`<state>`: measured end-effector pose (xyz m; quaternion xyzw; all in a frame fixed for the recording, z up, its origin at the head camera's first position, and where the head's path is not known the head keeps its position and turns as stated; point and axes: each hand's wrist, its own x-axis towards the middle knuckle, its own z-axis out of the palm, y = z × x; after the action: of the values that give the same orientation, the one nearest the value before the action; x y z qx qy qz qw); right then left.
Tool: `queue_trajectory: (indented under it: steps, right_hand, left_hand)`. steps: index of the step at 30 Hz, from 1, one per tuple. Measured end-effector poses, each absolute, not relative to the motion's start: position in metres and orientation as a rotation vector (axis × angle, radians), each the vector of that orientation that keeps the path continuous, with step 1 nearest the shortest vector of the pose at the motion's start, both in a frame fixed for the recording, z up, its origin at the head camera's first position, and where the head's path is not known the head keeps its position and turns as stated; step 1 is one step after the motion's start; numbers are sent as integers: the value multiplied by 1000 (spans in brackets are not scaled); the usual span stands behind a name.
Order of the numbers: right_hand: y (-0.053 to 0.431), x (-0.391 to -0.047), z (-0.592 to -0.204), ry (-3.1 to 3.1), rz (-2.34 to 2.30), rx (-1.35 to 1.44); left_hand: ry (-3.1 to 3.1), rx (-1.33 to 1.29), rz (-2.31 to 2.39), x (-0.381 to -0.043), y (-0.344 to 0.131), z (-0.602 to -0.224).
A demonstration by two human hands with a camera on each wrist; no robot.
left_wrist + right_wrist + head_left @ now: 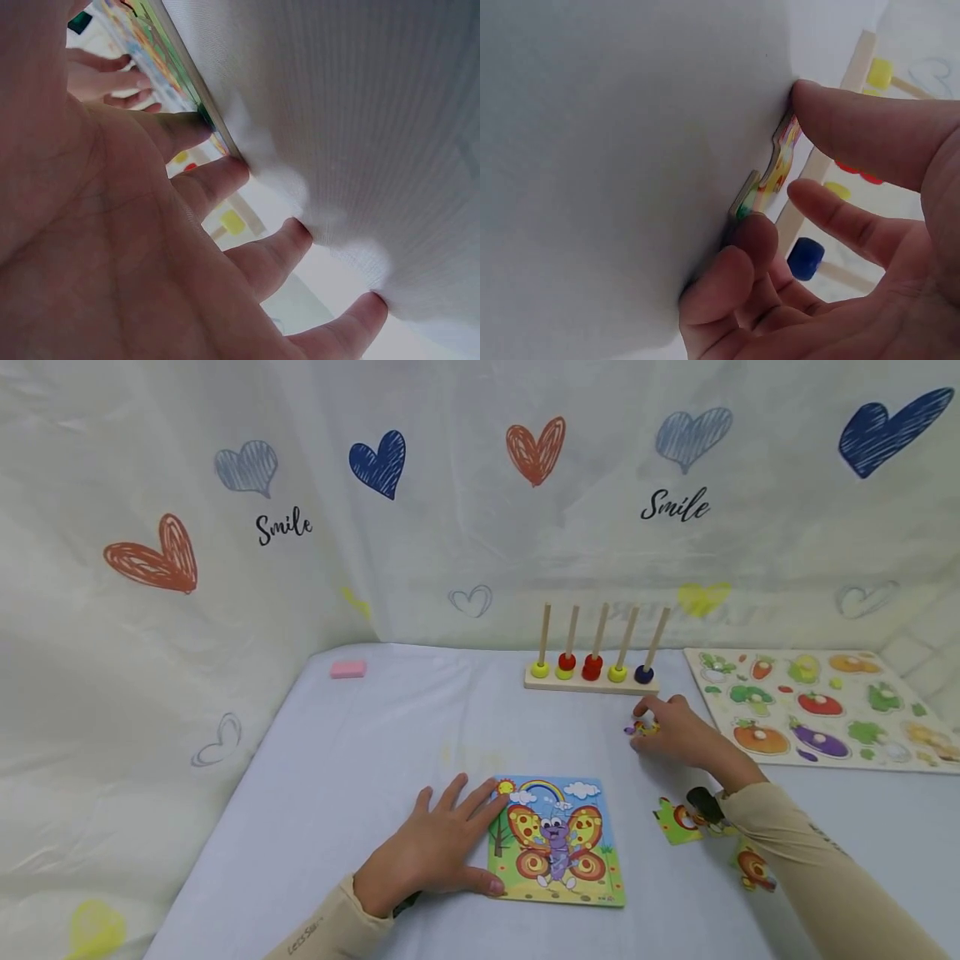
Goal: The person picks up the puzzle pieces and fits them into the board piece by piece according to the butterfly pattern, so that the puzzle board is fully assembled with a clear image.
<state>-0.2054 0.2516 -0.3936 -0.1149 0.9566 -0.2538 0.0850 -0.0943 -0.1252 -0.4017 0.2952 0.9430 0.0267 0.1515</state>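
A square butterfly puzzle board (pixel 556 841) lies flat on the white cloth in the head view. My left hand (pixel 442 843) is spread along its left side, with its thumb and a finger at the board's edge; other fingertips rest on the cloth in the left wrist view. Farther off to the right, my right hand (pixel 678 735) holds a small colourful puzzle piece (pixel 774 171) low over the cloth, thumb at one end and fingers at the other. Loose puzzle pieces (pixel 677 822) lie beside my right forearm, one (pixel 753 867) partly under the sleeve.
A wooden peg stand (pixel 592 685) with yellow, red and blue beads stands at the back, just beyond my right hand. A vegetable peg board (pixel 821 710) lies at the far right. The pink block (pixel 348 670) sits at the back left.
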Motion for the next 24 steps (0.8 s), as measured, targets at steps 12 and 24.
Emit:
queue_trajectory:
  steps: [12, 24]
  right_hand:
    - [257, -206, -395, 2904, -775, -392]
    - [249, -202, -398, 2884, -732, -344]
  left_hand:
    - [2715, 863, 80, -94, -126, -401]
    - [2706, 852, 78, -94, -124, -400]
